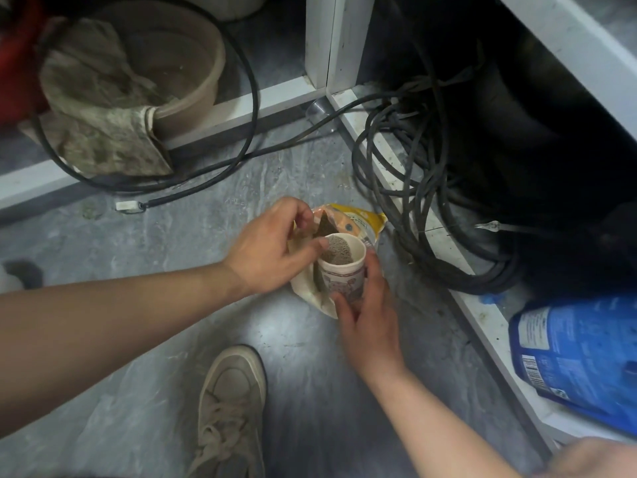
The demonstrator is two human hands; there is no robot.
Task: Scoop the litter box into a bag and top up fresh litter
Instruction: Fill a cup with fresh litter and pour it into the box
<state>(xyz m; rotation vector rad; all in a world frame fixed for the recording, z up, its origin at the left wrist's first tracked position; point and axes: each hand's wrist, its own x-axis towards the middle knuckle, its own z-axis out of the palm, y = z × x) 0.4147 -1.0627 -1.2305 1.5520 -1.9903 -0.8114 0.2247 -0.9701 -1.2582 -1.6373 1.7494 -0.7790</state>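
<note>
Head view, frame centre: right hand [365,312] grips the upright litter-filled cup [343,270] just right of the bag [344,232], whose mouth the left hand [272,246] pinches open.

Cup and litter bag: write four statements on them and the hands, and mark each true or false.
1. The right hand grips the paper cup. True.
2. The cup is empty. False: grey litter lies inside.
3. The left hand pinches the open litter bag at its mouth. True.
4. The blue bag lies between the hands. False: it sits off to the right, on the white ledge.
</note>
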